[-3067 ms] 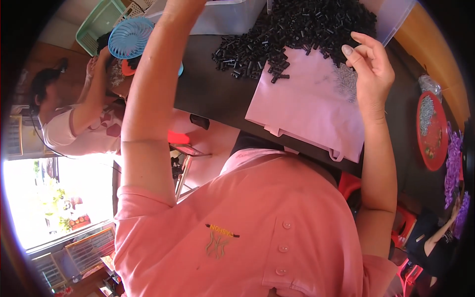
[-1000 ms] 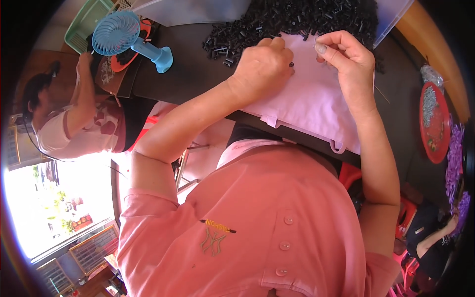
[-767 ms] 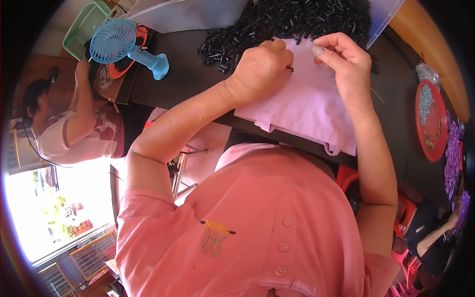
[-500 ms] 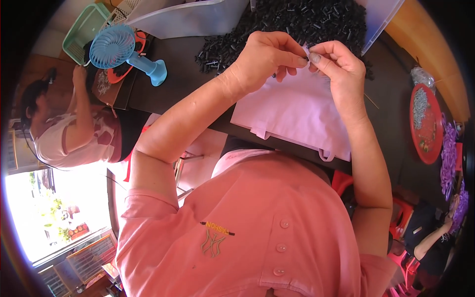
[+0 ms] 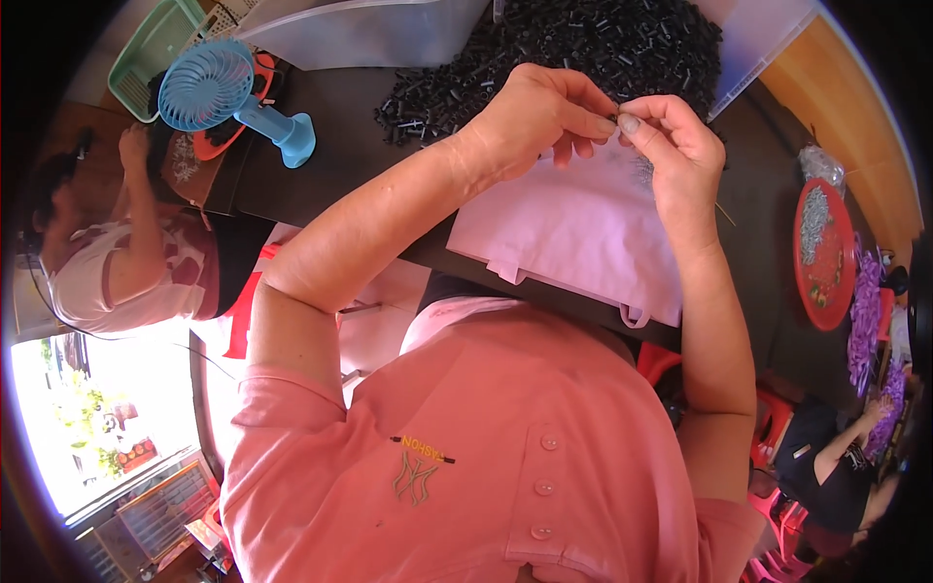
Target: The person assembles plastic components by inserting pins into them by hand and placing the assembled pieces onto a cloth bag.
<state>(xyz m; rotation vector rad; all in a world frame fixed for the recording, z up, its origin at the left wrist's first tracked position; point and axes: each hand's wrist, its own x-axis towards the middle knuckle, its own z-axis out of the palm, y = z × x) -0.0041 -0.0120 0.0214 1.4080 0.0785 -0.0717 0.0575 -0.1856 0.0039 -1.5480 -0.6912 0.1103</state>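
Over a pale pink cloth bag [image 5: 554, 228], my two hands meet at the fingertips. Thumb and forefinger of my left hand [image 5: 546, 115] are pinched together, its other fingers curled beneath. My right hand [image 5: 677, 146] pinches from the other side with thumb and forefinger. A small black piece [image 5: 613, 117] shows between the fingertips, mostly covered by them. Just beyond the hands spreads a big heap of short black tube-like pieces [image 5: 612, 44]. Two short loops of the bag hang at the table's near edge.
A blue fan [image 5: 209, 87] stands at left, near a green basket [image 5: 146, 68]. Clear plastic bins [image 5: 379, 44] flank the heap. At right lies a red tray [image 5: 831, 282] with small silvery parts, beside purple strips [image 5: 865, 330]. Other people sit at left and lower right.
Both hands keep their pinch at nearly the same place over the bag, with the right hand slightly shifted. The whole view has moved a little. The person at left has moved slightly.
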